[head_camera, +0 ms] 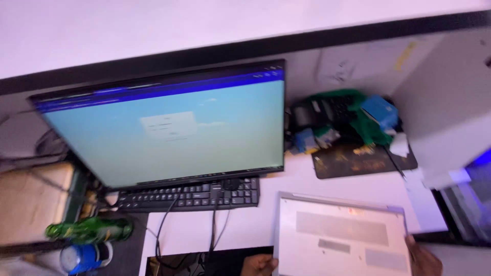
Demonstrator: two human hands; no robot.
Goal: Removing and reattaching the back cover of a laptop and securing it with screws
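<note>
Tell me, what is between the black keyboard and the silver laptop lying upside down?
In the head view, only bare white desk lies between the black keyboard and the upside-down silver laptop. Thin black cables hang down further left, not between them.

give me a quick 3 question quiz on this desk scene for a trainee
1. True or false: the silver laptop lies closed with its underside facing up.
2. Which thing lies on its side at the left of the desk? A) a green bottle B) a red mug C) a white kettle
3. What stands directly behind the black keyboard?

Key
1. True. The left hand and right hand grip its near corners.
2. A, the green bottle, just above a blue can.
3. The monitor, lit with a pale blue screen.
</note>
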